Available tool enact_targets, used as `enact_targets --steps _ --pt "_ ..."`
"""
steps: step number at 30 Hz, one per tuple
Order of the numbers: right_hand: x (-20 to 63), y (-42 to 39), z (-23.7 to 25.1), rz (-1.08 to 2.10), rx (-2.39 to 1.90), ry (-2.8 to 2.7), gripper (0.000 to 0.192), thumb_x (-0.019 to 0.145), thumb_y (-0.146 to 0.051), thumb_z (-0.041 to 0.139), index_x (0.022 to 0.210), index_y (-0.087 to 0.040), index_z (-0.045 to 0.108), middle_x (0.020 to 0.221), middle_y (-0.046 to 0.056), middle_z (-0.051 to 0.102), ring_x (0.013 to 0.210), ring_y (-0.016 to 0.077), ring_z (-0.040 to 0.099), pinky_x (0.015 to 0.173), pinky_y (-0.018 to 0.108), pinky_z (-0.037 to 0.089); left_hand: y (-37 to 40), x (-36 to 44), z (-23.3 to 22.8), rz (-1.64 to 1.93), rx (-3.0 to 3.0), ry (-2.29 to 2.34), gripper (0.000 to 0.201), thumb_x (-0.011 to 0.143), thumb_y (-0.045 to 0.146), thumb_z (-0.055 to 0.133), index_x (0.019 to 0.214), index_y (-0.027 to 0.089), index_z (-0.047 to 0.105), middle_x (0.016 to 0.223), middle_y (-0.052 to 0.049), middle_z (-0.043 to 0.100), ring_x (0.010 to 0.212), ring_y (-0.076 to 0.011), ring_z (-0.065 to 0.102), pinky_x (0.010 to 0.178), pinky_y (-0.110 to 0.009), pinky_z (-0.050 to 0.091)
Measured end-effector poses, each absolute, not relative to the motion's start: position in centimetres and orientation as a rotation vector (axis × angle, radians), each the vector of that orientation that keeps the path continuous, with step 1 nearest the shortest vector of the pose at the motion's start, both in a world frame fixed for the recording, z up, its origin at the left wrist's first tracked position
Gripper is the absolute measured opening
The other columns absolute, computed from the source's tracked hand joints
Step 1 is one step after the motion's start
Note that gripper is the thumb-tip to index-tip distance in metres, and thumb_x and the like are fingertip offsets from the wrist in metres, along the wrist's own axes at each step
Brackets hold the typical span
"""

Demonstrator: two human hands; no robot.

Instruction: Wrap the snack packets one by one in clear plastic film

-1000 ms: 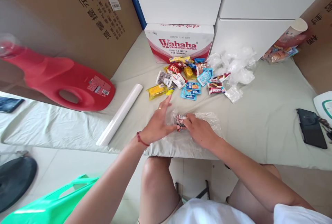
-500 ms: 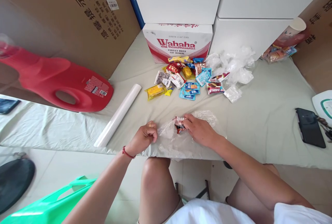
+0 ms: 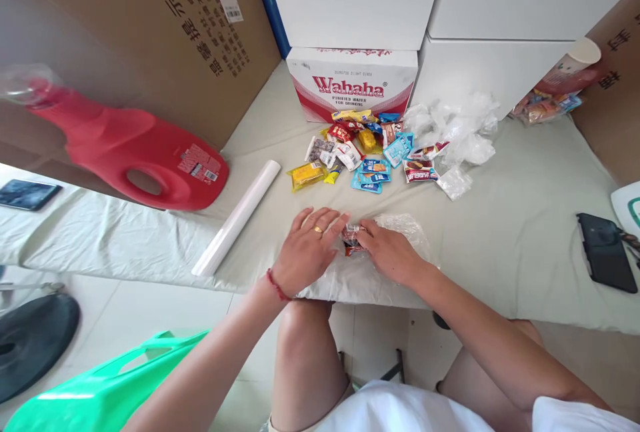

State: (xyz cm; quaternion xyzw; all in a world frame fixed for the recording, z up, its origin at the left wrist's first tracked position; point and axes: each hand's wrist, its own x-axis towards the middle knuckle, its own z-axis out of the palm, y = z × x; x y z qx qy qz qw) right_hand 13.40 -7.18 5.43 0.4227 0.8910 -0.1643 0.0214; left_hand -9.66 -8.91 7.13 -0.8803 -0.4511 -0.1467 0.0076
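Note:
My right hand (image 3: 393, 251) grips a small snack packet (image 3: 352, 235) in a brown-red wrapper. The packet lies on a crumpled sheet or bag of clear plastic (image 3: 407, 229) near the front edge of the table; which of the two it is, I cannot tell. Just left of the packet, my left hand (image 3: 307, 252) is open, palm down over the plastic, with its fingers stretched out and the thumb side close to the packet. Much of the plastic is hidden under both hands.
Several wrapped snacks (image 3: 370, 169) are heaped before the Wahaha carton (image 3: 350, 85), beside crumpled clear bags (image 3: 470, 125). Leftward are a white roll (image 3: 240, 219) and a red jug (image 3: 145, 152). A black phone (image 3: 607, 252) lies at the right.
My left hand has let go of the plastic's left edge, opened, and moved right and up over it. My right hand stays on the snack packet. The view has shifted slightly.

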Motion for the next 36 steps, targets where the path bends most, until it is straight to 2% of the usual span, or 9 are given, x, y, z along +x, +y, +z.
enact_targets --steps 4,9,15,18,22,27,30,33,36 --pt "14.0 -6.9 5.4 -0.637 1.318 2.789 0.032 0.098 -0.019 0.055 0.130 -0.021 0.056 0.155 0.012 0.047 0.108 0.0231 0.067 0.076 0.032 0.053 -9.8 -9.0 5.3 -0.395 -2.661 -1.306 0.026 0.098 0.007 0.049 0.105 0.018 0.071 0.085 -0.006 0.070 0.085 -0.0229 0.063 0.082 -0.041 0.043" --pt "14.8 -6.5 4.6 -0.726 1.345 2.846 0.019 0.096 -0.020 0.059 0.115 -0.021 0.060 0.158 0.009 0.042 0.109 0.0213 0.066 0.071 0.030 0.052 -12.4 -9.7 4.6 -0.422 -2.718 -1.194 0.026 0.098 0.006 0.047 0.106 0.015 0.069 0.083 -0.006 0.070 0.076 -0.0198 0.062 0.073 -0.037 0.043" --pt "14.9 -6.0 4.2 -0.727 1.277 2.875 0.020 0.095 -0.016 0.055 0.114 -0.022 0.060 0.158 0.009 0.044 0.104 0.0203 0.067 0.070 0.030 0.051 -14.7 -8.2 6.4 -0.269 -3.075 -1.244 0.022 0.099 0.018 0.049 0.091 0.018 0.069 0.066 0.000 0.064 0.049 -0.0155 0.053 0.047 -0.033 0.034" --pt "14.8 -5.9 4.5 -0.683 1.254 2.864 0.023 0.097 -0.017 0.053 0.118 -0.022 0.060 0.159 0.010 0.044 0.098 0.0204 0.069 0.071 0.032 0.051 -14.0 -6.9 8.5 -0.661 -3.016 -1.380 0.026 0.099 0.012 0.046 0.107 0.016 0.069 0.076 -0.003 0.068 0.062 -0.0159 0.060 0.055 -0.031 0.046" --pt "14.5 -5.8 4.6 -0.716 1.274 2.840 0.029 0.097 -0.017 0.053 0.126 -0.022 0.058 0.159 0.012 0.045 0.098 0.0221 0.070 0.077 0.035 0.054 -11.5 -5.7 8.2 -0.944 -2.968 -1.379 0.039 0.095 0.004 0.046 0.122 0.020 0.069 0.121 -0.010 0.073 0.114 -0.0228 0.065 0.094 -0.038 0.058" --pt "16.3 -6.3 5.1 -0.965 1.270 2.966 0.020 0.096 -0.010 0.051 0.108 -0.019 0.063 0.167 0.015 0.032 0.108 0.0218 0.068 0.085 0.038 0.056 -10.6 -6.1 4.2 -0.690 -2.966 -1.394 0.042 0.098 0.006 0.046 0.129 0.022 0.070 0.129 -0.008 0.073 0.119 -0.0236 0.063 0.095 -0.040 0.058" --pt "18.9 -7.8 5.4 -1.076 1.263 3.120 0.023 0.098 -0.010 0.048 0.109 -0.021 0.065 0.153 0.014 0.047 0.100 0.0181 0.066 0.087 0.037 0.055 -11.2 -6.3 3.3 -0.544 -2.903 -1.408 0.040 0.101 0.010 0.046 0.132 0.021 0.068 0.135 -0.008 0.071 0.119 -0.0252 0.063 0.091 -0.041 0.056" --pt "21.5 -10.0 4.8 -1.063 1.052 3.131 0.025 0.095 -0.017 0.060 0.119 -0.023 0.066 0.135 0.013 0.059 0.111 0.0236 0.060 0.094 0.041 0.054 -11.5 -6.0 3.6 -0.449 -2.881 -1.423 0.039 0.101 0.011 0.046 0.132 0.020 0.069 0.132 -0.009 0.072 0.110 -0.0242 0.064 0.083 -0.039 0.052" --pt "22.8 -11.8 3.0 -0.897 1.016 3.085 0.052 0.090 -0.024 0.072 0.140 -0.022 0.058 0.144 0.015 0.054 0.122 0.0298 0.052 0.103 0.050 0.049 -11.5 -5.8 4.1 -0.423 -2.875 -1.457 0.037 0.099 0.010 0.049 0.127 0.020 0.071 0.128 -0.009 0.074 0.103 -0.0239 0.062 0.079 -0.040 0.048"
